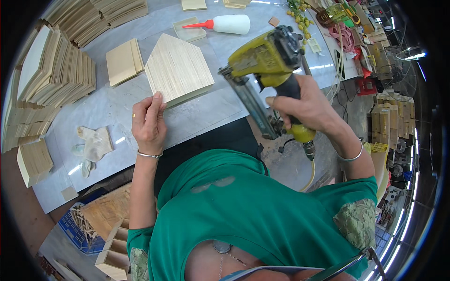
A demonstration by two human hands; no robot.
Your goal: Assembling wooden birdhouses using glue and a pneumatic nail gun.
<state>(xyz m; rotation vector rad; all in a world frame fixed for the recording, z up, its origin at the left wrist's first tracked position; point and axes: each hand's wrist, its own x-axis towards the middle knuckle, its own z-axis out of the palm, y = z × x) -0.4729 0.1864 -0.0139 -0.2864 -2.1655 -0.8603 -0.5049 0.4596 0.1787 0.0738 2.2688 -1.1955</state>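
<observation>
A pale house-shaped wooden box (178,68) lies on the grey worktable with its pointed end away from me. My left hand (149,119) grips its near left corner, fingertips on the top edge. In my right hand (311,103) is a yellow and black nail gun (265,58), raised to the right of the box and apart from it. The fingers are wrapped round its handle, and an air hose (311,175) runs from its lower end. Two thin wooden panels (123,63) rest left of the box. Beyond it lies a white glue bottle (232,24) with a red nozzle.
Tall stacks of wooden panels (61,70) line the table's left side. A work glove (96,145) and another house-shaped wooden piece (35,161) lie near the left edge. A wooden compartment box (115,253) and a blue crate (86,229) stand below. Small yellow fruit sprigs (300,18) lie at the back right.
</observation>
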